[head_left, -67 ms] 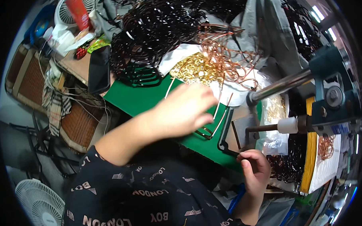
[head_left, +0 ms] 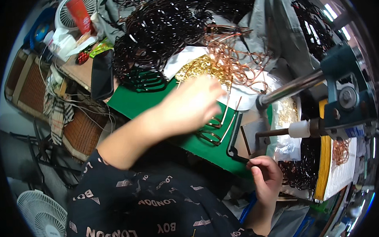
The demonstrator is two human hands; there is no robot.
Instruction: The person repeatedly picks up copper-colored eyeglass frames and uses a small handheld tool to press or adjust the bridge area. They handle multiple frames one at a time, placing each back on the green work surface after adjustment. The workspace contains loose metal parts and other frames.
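Observation:
My left hand (head_left: 194,102) is over the green mat (head_left: 134,99), at the near edge of a heap of small gold pieces (head_left: 200,69). Motion smears its fingers, so I cannot tell whether they hold anything. Just beyond its thumb side lies a pair of spectacles (head_left: 210,138) with thin brownish rims and long temples on the mat. My right hand (head_left: 267,178) is curled, its index finger and thumb closed at the near end of a bent black bar (head_left: 232,150) beside a metal plate (head_left: 255,137).
A green press (head_left: 347,92) with a steel rod stands at right. Dark spectacle frames (head_left: 165,27) pile up at the back, copper-coloured ones (head_left: 237,62) beside them. A phone (head_left: 102,75) lies at left. A clear bag (head_left: 286,146) is near the press.
My left hand has shifted slightly away from me, uncovering more of the spectacles. The right hand stays at the bar's end.

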